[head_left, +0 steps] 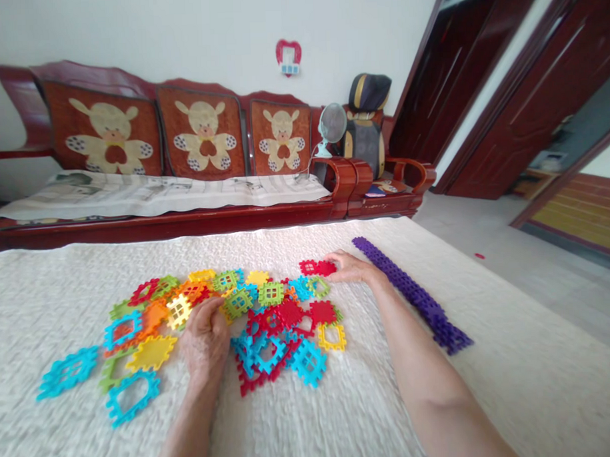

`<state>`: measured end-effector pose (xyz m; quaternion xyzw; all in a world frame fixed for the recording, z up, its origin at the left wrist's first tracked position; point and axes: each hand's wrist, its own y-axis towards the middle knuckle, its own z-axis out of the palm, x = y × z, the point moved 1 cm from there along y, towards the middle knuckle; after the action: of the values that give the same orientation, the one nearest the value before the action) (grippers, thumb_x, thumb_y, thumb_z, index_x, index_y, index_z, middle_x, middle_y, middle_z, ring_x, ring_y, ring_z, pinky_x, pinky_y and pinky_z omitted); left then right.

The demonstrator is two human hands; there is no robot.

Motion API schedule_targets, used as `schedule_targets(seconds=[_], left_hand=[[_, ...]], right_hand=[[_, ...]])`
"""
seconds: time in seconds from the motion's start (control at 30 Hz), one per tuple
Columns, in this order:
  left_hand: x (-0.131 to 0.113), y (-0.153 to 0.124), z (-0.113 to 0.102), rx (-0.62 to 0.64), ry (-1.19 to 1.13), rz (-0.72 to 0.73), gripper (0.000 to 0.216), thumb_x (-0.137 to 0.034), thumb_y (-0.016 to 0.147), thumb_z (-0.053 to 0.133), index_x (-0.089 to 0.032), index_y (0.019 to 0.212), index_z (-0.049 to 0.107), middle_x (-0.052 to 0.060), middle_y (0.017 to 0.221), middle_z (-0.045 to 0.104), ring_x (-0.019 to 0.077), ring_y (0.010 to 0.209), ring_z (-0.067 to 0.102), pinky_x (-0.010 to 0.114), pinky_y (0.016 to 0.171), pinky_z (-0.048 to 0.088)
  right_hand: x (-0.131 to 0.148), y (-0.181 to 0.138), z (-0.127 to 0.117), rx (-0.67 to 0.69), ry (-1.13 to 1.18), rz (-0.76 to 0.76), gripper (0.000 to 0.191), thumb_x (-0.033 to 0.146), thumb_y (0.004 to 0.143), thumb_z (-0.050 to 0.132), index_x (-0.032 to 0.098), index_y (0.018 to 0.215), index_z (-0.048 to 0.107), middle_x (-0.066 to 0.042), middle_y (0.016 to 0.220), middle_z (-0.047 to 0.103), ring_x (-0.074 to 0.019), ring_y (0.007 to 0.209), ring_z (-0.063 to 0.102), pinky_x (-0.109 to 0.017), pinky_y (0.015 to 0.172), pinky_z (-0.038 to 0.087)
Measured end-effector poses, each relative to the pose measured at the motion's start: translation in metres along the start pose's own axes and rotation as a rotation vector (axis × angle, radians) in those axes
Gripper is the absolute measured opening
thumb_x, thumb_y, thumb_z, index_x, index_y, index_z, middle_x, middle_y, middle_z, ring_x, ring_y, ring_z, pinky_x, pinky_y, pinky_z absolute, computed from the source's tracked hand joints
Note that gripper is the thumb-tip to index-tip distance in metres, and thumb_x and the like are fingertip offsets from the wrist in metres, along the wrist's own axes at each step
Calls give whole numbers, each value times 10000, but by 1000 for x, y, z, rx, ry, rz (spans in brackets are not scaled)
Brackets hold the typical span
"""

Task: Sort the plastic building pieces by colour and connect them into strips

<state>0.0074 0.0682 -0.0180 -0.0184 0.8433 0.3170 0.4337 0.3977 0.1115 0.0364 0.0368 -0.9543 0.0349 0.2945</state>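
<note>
Flat notched plastic building tiles lie in a loose pile on the cream cloth. My right hand [350,267] reaches to the pile's far right, its thumb and fingers on a red tile [326,268] beside a red window tile [308,268]. My left hand [205,335] is over the pile's middle, fingers curled and pressed together. Whatever they may hold is hidden. Near its fingertips are a pale yellow window tile [178,311] and a green window tile [237,301]. Closer to me lie a blue window tile [308,362] and a yellow frame tile [331,336].
A long strip of purple tiles [407,288] lies right of my right forearm. At far left is a blue window tile [68,372]. Beyond the cloth-covered table [520,381] stand a wooden sofa [185,223], a small fan [332,124] and an armchair [408,178].
</note>
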Motion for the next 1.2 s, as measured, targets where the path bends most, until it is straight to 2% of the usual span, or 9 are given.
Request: schedule_targets(seconds=[0.1,0.23,0.4,0.53,0.7,0.9,0.97,1.1,1.2], left_hand=[[-2,0,0,5,-10,-17,256,-263,812,516,-230,918,747,55,1004,750,215,951,697,382,915,552],[-5,1,-1,1,-8,-33,249,-256,811,519,-226,911,744,57,998,746,216,938,696,386,904,555],[-5,1,-1,-7,-22,-25,252,-237,801,511,-230,908,739,42,974,742,199,925,689,364,904,549],[-4,1,-1,0,-25,-4,245,-239,800,516,-234,902,739,34,953,740,193,915,683,350,899,547],[-3,1,-2,-11,-11,1,233,-209,787,536,-268,896,732,-19,943,742,188,901,673,367,892,547],[0,0,-1,15,23,-36,228,-222,791,561,-294,920,735,-33,1011,746,223,946,677,413,887,545],[1,0,-1,17,31,-39,229,-217,790,567,-298,923,735,-36,1017,746,231,960,677,420,889,542],[2,0,-1,17,46,-43,220,-224,800,572,-307,922,734,-43,1031,748,230,961,680,417,885,542],[0,0,-3,59,81,-74,228,-247,829,552,-275,950,744,-9,1071,749,222,991,680,394,903,536]], right_hand=[[0,3,3,-50,11,17,575,260,668,773,208,1233,678,-82,1219,647,-233,1097,631,-321,987,483],[-4,7,8,-236,85,42,587,296,721,753,210,1290,634,-92,1284,624,-224,1151,617,-328,1023,462],[-13,11,13,-411,-65,119,475,263,771,681,170,1235,660,-121,1247,648,-249,1174,597,-374,1071,424],[-19,12,14,-405,-143,80,456,216,760,657,177,1214,665,-110,1256,650,-243,1201,574,-341,1078,409],[-22,13,17,-404,-127,136,442,240,794,630,149,1226,646,-120,1238,666,-234,1167,601,-332,1055,423],[-18,15,18,-501,-130,170,476,160,799,537,100,1266,608,-159,1416,541,-235,1372,456,-319,1180,291],[-12,14,19,-538,-117,246,522,227,810,570,99,1316,575,-179,1426,508,-269,1380,441,-336,1179,297],[3,17,24,-566,-163,396,631,463,820,633,104,1333,555,-220,1291,559,-359,1258,516,-415,1094,385],[7,22,29,-570,-232,430,527,438,823,635,126,1246,606,-200,1225,596,-352,1212,535,-416,1048,405]])
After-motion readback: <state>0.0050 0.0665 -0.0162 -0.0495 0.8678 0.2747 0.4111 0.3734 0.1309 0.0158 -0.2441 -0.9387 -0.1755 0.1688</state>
